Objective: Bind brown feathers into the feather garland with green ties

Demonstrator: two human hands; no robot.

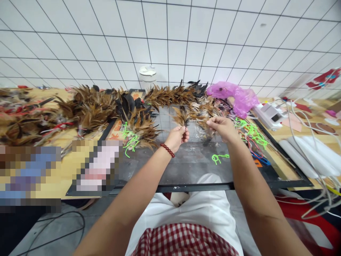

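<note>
My left hand, with a dark red bead bracelet on the wrist, is closed around the base of a small bunch of brown feathers. The feather tips fan out upward, away from me. To the right, my right hand is pinched at the edge of a loose feather pile. What its fingertips hold, if anything, is too small to make out. Both hands are over a dark, black-edged board. A bundle of brown and black feathers lies left of my left hand, beside bright green strings.
A long feather strip lies along the back, before a white lidded container. More feathers heap at left. At right are a pink plastic bag, green cords, a white power adapter and tangled cables. A tiled wall stands behind.
</note>
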